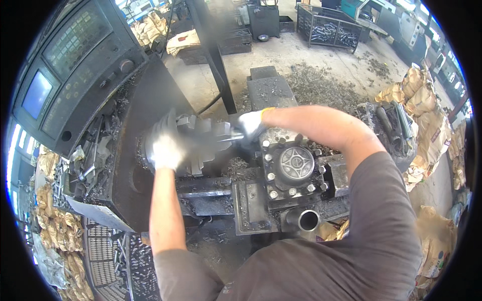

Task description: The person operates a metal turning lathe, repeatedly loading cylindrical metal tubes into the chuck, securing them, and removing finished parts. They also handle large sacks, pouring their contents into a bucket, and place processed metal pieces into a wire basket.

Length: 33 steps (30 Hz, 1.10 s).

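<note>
A dark lathe chuck (198, 135) with stepped jaws lies at the middle left, hazed by a smear on the picture. My left hand (168, 150), in a white glove, rests against the chuck's near left side; its fingers are blurred. From the chuck's centre a short shiny metal rod (231, 137) points right. My right hand (251, 124), gloved in white with a yellow cuff, is closed at the rod's outer end, fingertips partly hidden. Just right of it stands a square tool post (296, 163) with a round star-marked cap and several bolts.
The control panel (65, 75) with a lit screen rises at the left. Hand tools (93, 160) lie on a chip-covered ledge beneath it. A pipe end (308, 219) sticks up near my body. Paper sacks (424, 110) stand right; a mesh bin (329, 27) of metal parts stands behind.
</note>
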Available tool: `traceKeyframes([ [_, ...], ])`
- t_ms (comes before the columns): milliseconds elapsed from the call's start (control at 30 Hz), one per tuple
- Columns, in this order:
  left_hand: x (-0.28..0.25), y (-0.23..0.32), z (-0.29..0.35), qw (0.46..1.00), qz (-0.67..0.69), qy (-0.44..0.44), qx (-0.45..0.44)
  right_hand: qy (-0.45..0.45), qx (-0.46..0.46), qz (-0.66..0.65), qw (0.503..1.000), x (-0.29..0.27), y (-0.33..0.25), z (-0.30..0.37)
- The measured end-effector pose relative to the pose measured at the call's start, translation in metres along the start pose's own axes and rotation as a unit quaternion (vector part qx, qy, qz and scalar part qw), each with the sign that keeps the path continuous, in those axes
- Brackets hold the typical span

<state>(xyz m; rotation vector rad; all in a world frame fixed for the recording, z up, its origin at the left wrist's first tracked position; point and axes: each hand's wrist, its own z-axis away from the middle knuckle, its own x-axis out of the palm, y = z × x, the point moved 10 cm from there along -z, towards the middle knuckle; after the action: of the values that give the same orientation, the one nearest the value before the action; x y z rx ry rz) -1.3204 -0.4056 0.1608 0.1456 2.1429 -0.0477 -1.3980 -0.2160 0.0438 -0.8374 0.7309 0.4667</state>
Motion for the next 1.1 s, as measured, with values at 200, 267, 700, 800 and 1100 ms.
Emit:
traceKeyframes([
  [200,-0.013,-0.011,0.024,0.998,-0.019,0.057,-0.015,-0.063,0.076,-0.053,0.994,0.016,0.018,-0.011],
  [267,-0.015,-0.014,0.023,0.998,-0.019,0.054,-0.018,0.006,0.041,0.044,0.998,0.003,0.001,-0.007],
  [700,-0.041,0.01,0.031,0.995,-0.018,0.093,0.014,0.686,0.052,0.012,0.726,-0.08,-0.024,0.316],
  [800,-0.045,0.01,0.042,0.987,0.156,0.025,-0.027,0.681,0.017,0.078,0.728,-0.069,-0.127,0.337],
  [1100,-0.03,0.148,0.251,0.454,0.833,-0.083,-0.304,0.474,0.13,-0.071,0.868,0.145,-0.219,0.223],
])
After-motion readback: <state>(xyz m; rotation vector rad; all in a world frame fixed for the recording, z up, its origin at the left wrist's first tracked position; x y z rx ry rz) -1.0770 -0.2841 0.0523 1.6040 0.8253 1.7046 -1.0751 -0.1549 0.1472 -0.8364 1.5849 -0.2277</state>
